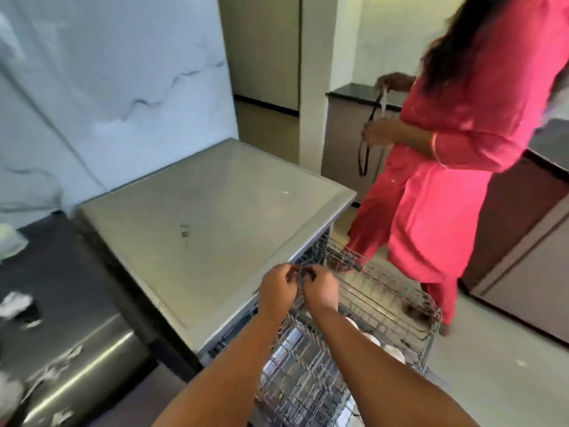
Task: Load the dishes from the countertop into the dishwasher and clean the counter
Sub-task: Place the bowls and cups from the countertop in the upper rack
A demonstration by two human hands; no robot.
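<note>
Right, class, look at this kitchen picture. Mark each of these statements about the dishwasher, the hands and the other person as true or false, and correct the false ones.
1. Both racks are pulled out of the dishwasher. True: the upper rack and the lower rack stand out in front.
2. The left hand and the right hand are far apart. False: they meet at the upper rack's near edge.
3. White dishes sit in the lower rack. True.
4. The person in pink holds a plate. False: a dark strap.
</note>
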